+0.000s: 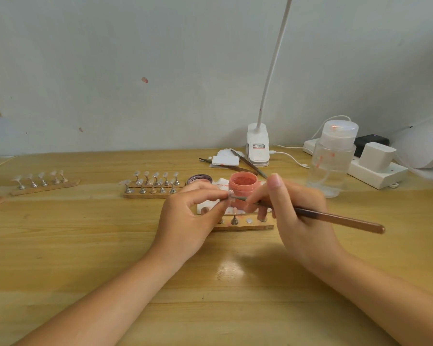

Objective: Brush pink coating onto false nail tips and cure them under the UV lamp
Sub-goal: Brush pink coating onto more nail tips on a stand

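My left hand [189, 216] pinches a small nail tip [230, 194] on its metal stand, held above the table. My right hand [293, 211] grips a brown brush [335, 217], whose tip touches the nail tip. Behind them stands an open jar of pink coating [243, 183]. Under my hands lies a wooden holder strip [243, 224] with a metal cone stand [234, 220]. The white UV lamp [423, 148] sits at the far right edge.
Two more holder strips with nail tips lie at centre [153, 183] and left [44, 182]. A clear pump bottle [331, 158], a clip lamp [258, 148], a power strip [375, 171], a purple lid [199, 179] and spare brushes [248, 164] stand behind.
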Motion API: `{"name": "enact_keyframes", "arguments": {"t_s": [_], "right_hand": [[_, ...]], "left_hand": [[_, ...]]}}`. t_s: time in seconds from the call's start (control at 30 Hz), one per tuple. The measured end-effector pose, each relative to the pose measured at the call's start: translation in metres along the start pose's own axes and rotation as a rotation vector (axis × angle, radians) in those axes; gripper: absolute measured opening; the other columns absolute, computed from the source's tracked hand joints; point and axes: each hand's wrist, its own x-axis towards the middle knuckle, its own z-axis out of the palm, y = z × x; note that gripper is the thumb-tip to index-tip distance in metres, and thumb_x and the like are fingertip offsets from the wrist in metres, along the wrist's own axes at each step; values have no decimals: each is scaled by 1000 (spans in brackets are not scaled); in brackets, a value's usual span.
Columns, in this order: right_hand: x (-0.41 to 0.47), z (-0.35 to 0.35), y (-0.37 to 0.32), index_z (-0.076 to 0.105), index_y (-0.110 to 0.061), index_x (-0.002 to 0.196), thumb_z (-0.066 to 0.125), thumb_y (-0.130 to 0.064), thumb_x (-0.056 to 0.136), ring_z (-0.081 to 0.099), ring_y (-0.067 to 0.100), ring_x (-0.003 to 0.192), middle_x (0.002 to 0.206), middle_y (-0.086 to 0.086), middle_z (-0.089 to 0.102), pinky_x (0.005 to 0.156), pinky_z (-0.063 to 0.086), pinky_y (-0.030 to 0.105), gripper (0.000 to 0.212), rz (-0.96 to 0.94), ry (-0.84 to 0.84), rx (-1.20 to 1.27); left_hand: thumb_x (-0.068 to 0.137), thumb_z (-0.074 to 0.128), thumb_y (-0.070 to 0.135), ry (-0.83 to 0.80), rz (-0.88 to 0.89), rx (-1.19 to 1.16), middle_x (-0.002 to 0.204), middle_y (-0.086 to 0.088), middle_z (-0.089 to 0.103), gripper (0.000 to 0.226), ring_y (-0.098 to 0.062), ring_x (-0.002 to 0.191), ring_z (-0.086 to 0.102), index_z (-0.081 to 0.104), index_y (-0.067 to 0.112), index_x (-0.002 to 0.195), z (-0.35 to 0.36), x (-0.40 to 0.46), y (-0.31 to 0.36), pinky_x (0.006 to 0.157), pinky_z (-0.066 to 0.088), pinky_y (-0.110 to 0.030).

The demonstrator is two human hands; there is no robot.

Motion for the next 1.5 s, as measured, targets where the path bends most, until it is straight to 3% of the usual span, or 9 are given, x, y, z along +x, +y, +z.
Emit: {"name": "enact_keyframes", "arguments": {"t_s": [0.1, 0.23, 0.33, 0.47, 0.6, 0.7, 1.23, 1.33, 1.5], "right_hand": [[-1, -1, 0, 65, -16, 60, 36, -41, 91, 56, 9, 50, 54, -3, 61, 53, 41, 19, 49, 11, 39, 41], [-1, 0, 0, 66, -8, 67, 34, -30, 93, 58, 0, 59, 65, -6, 64, 56, 40, 9, 47, -53, 12, -35], [-4, -1, 2, 65, -16, 62, 34, -35, 91, 57, 5, 52, 55, -4, 62, 53, 43, 17, 47, -25, 28, 4], [-2, -2, 1, 67, -8, 67, 33, -29, 93, 60, -1, 65, 66, -5, 65, 62, 42, 12, 47, -74, 11, -61], [-3, -2, 2, 67, -11, 61, 36, -35, 91, 58, 3, 53, 55, -6, 61, 54, 43, 17, 49, -28, 26, -25], [0, -1, 0, 67, -8, 67, 36, -27, 93, 59, -4, 65, 66, -9, 63, 62, 41, 10, 44, -92, 17, -83], [0, 3, 3, 67, -6, 64, 35, -32, 92, 59, 0, 60, 65, -7, 63, 58, 43, 13, 50, -57, 24, -66], [-1, 1, 3, 64, -7, 57, 35, -36, 91, 55, 4, 49, 51, -3, 59, 51, 41, 17, 54, -40, 41, -36], [-1, 1, 4, 65, -5, 61, 35, -30, 92, 58, 1, 58, 59, -3, 62, 56, 42, 15, 50, -74, 18, -76]], "left_hand": [[74, 71, 2, 5, -4, -21, 77, 11, 64, 25, 11, 82, 57, 70, 27, 73, 1, -1, 2, 68, 41, -3], [75, 70, 1, -6, -8, -13, 77, 11, 63, 24, 9, 83, 57, 71, 25, 77, 0, -1, 1, 68, 41, -4], [74, 71, 1, 0, -8, -6, 72, 17, 63, 27, 10, 82, 56, 71, 28, 74, 1, -1, 1, 68, 40, -3], [74, 71, 1, 0, -3, 22, 72, 17, 62, 31, 7, 80, 56, 69, 32, 73, 0, -1, 0, 69, 39, -4], [73, 71, -3, 21, -4, 23, 72, 14, 60, 38, 8, 77, 55, 68, 35, 71, 0, -1, 0, 69, 39, -4], [73, 71, -2, 14, 1, 32, 73, 13, 59, 36, 9, 77, 55, 68, 34, 72, 0, -1, 0, 69, 38, -5], [73, 71, 1, 0, -40, -36, 73, 23, 60, 32, 9, 76, 53, 69, 33, 72, 1, -2, -1, 59, 40, -8], [72, 71, 0, 7, -15, -18, 76, 27, 61, 36, 11, 78, 54, 67, 36, 71, 1, -2, 0, 61, 40, -6], [74, 71, 4, -14, -36, -20, 75, 24, 61, 29, 8, 79, 55, 69, 33, 73, 0, -2, -1, 60, 41, -9]]}}
